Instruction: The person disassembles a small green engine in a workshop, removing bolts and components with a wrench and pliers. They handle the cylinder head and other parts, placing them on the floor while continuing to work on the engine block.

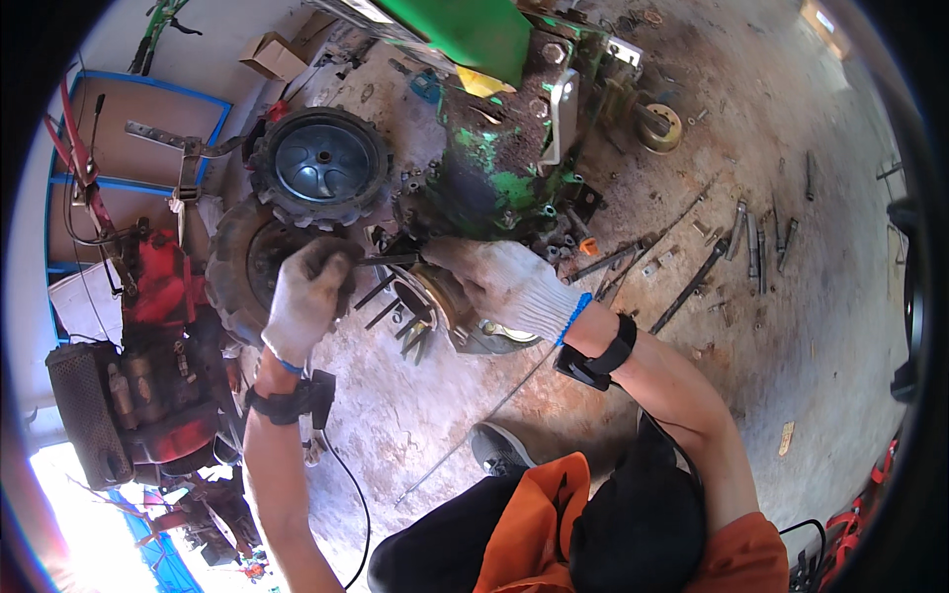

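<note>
My left hand (307, 298), in a dirty white glove, is closed round a dark metal bar (385, 259) beside the lower tyre (240, 284). My right hand (507, 284), gloved with a blue cuff, has its fingers curled near the bar's far end; what they grip is hidden. Just under both hands lies a round metal housing (420, 301) with several dark prongs pointing out to the left. Above them stands a heavy green, rusty machine body (494, 168) with bolts and a light bracket (559, 119).
An upper tyre with dark hub (321, 160), red machinery (158, 287) and a cardboard box (272, 57) are at left. Scattered bolts, rods (739, 232) and a brass-coloured round part (658, 129) lie at right. A long thin rod (455, 432) lies near my shoe (499, 447).
</note>
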`<move>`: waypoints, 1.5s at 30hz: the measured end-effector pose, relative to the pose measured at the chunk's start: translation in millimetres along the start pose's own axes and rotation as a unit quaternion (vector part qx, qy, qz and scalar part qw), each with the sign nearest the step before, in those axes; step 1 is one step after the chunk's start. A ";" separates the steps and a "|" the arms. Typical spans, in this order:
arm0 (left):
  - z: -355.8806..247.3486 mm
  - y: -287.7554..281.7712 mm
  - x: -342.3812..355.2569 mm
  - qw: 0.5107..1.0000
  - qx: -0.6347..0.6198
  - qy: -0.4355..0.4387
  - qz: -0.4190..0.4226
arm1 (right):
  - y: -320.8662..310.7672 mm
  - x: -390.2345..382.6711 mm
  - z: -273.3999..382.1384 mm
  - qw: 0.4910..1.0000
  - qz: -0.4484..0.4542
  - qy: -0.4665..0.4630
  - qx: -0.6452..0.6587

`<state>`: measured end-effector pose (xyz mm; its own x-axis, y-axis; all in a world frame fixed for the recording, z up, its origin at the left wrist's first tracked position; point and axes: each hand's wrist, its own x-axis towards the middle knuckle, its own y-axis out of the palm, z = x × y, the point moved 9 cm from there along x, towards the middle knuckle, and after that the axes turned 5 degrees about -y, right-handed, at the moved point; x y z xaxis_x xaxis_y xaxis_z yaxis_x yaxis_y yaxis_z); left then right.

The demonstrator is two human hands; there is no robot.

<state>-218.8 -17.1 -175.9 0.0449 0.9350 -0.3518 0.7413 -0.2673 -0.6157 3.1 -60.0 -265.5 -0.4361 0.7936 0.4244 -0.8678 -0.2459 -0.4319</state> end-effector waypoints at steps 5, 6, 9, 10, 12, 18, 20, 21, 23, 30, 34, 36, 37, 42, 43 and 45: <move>-9.6 -6.3 26.4 0.994 0.100 -0.021 0.043 | 14.0 -1.4 -6.7 0.997 0.045 0.041 -0.049; -15.3 -6.5 32.3 0.991 0.131 0.006 0.040 | 17.8 -1.9 -9.7 0.995 0.060 0.058 -0.056; -13.8 -8.5 32.7 0.984 0.173 -0.018 0.040 | 21.2 -2.6 -14.5 0.993 0.068 0.072 -0.061; -13.5 -5.5 26.4 0.983 0.180 -0.021 0.039 | 18.4 -1.2 -10.6 0.996 0.055 0.039 -0.063; -34.7 6.9 -3.3 0.969 0.230 0.089 0.036 | 18.6 -1.5 -13.3 0.995 0.064 0.040 -0.066; -26.9 53.1 -97.3 0.958 0.279 -0.072 -0.005 | 6.6 -1.8 -9.2 0.999 0.030 0.010 -0.018; -51.1 94.6 -101.8 0.948 0.309 0.042 0.065 | 15.0 0.3 -13.9 0.996 0.085 0.030 -0.020; -41.7 99.9 -101.6 0.974 0.214 -0.050 0.062 | 13.1 -2.1 -17.4 0.996 0.078 0.041 0.016; -28.1 116.1 -105.0 0.973 0.101 -0.188 0.090 | 9.1 0.7 -14.6 0.998 0.062 0.016 0.027; -31.4 124.4 -96.0 0.975 -0.100 -0.191 0.052 | -24.4 -8.8 -26.2 0.967 0.003 0.019 0.253; -42.2 97.0 -98.1 0.991 0.000 -0.129 0.023 | -51.1 -39.1 -42.2 0.961 -0.057 0.022 0.269; -39.3 84.8 -100.9 0.990 0.037 -0.139 0.010 | -53.5 -54.5 -48.5 0.961 -0.079 0.021 0.263; -37.2 78.4 -102.0 0.987 0.063 -0.148 0.006 | -44.2 -58.3 -55.0 0.968 -0.064 0.061 0.233; -39.0 37.1 -99.4 0.985 0.125 -0.106 -0.056 | 7.7 -95.1 -69.0 0.970 0.024 0.183 0.159; -38.7 27.9 -96.2 0.985 0.122 -0.101 -0.063 | 17.7 -97.2 -66.8 0.967 0.030 0.192 0.167; -40.8 12.9 -88.5 0.985 0.143 -0.069 -0.070 | 25.2 -96.8 -59.4 0.960 -0.007 0.178 0.217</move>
<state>-185.9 -93.8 -124.0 -0.1498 0.9320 -0.3299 0.5143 -0.2116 -0.8311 37.6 -110.0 -364.7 -0.3808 0.9196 0.0963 -0.9245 -0.3804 -0.0236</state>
